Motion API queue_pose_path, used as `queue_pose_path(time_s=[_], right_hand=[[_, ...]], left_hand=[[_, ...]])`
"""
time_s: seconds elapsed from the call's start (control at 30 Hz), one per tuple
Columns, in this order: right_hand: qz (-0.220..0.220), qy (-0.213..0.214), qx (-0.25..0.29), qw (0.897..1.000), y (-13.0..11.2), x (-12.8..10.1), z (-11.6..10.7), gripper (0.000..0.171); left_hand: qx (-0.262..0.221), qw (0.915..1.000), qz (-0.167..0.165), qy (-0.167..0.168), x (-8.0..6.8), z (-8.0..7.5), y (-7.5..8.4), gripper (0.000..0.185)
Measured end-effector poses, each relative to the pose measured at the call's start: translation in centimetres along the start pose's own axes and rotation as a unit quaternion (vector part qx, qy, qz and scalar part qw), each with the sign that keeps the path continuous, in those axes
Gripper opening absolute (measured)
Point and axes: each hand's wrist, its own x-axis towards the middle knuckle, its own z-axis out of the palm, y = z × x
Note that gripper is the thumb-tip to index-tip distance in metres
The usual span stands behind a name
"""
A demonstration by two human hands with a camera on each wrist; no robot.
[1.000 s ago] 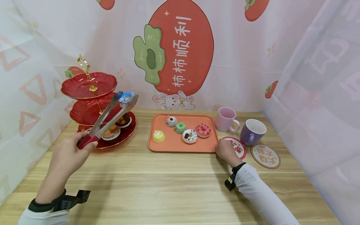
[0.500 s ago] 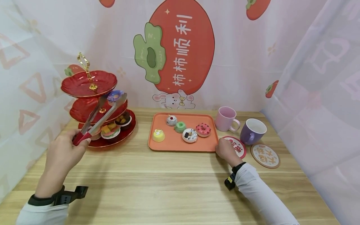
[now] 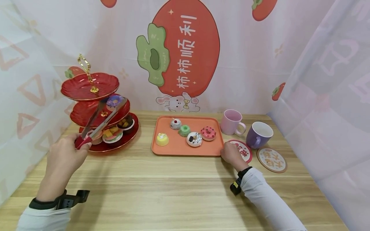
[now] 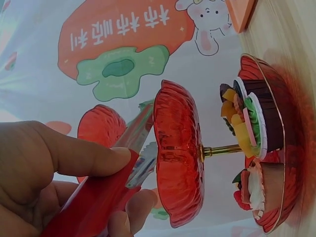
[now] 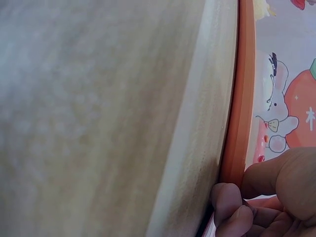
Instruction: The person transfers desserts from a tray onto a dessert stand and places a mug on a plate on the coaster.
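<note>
Wooden table (image 3: 173,183) fronts a persimmon backdrop. Red-handled tongs (image 3: 95,126) are gripped by the left hand (image 3: 65,157), pinching a purple donut (image 3: 114,100) over the middle plate of the 3-tier stand (image 3: 86,86), far left. The orange tray (image 3: 173,147) corner is pinched by the curled right hand (image 3: 231,154).

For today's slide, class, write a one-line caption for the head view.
Left hand holds tongs carrying a donut to the stand's middle tier; right hand rests beside the tray.
</note>
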Motion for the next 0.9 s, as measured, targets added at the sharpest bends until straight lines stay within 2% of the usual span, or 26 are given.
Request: queue_pose_path(time_s=[0.43,0.77,0.9], right_hand=[[0.004,0.000,0.005,1.000,-0.18,-0.11,-0.07,0.014],[-0.011,0.009,0.002,1.000,0.04,-0.21,-0.06,0.015],[-0.012,0.007,0.004,1.000,-0.03,-0.24,-0.13,0.016]], left_hand=[[0.000,0.9999,-0.007,-0.015,0.22,-0.26,0.15,0.034],[0.003,0.9986,-0.012,-0.052,0.66,-0.81,0.57,0.036],[0.003,0.9988,-0.013,-0.046,0.64,-0.80,0.63,0.039]])
